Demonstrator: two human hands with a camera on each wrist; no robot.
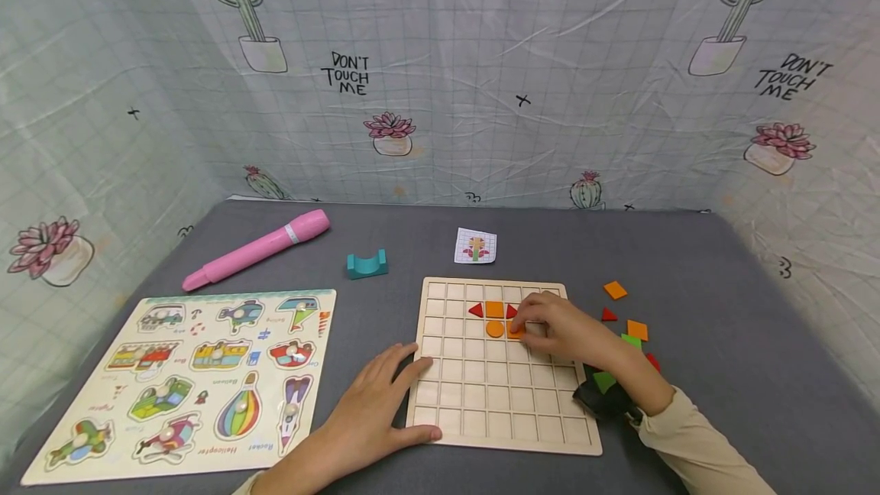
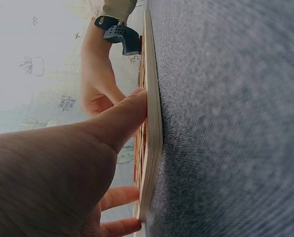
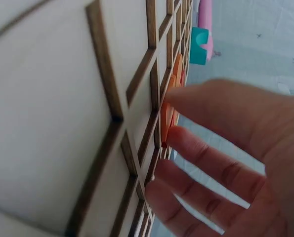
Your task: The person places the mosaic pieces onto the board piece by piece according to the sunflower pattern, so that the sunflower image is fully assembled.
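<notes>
A wooden grid board (image 1: 467, 403) lies flat on the grey cloth. On its upper part sit a red triangle (image 1: 477, 311), an orange square (image 1: 494, 309), a second red triangle (image 1: 512, 312) and an orange disc (image 1: 495, 329). With thumb and index finger my right hand (image 1: 560, 327) pinches an orange tile (image 3: 168, 111) at the cell right of the disc; its outline is partly covered. My left hand (image 1: 374, 399) rests along the board's left edge, fingers spread. In the left wrist view its thumb (image 2: 129, 111) touches the board's rim.
Loose orange, red and green pieces (image 1: 637, 329) lie right of the board, some partly behind the right wrist's black camera (image 1: 605, 399). A pattern card (image 1: 475, 246) lies beyond the board. Leftward are a teal arch block (image 1: 367, 264), a pink pen-shaped object (image 1: 257, 250) and a vehicle puzzle board (image 1: 206, 388).
</notes>
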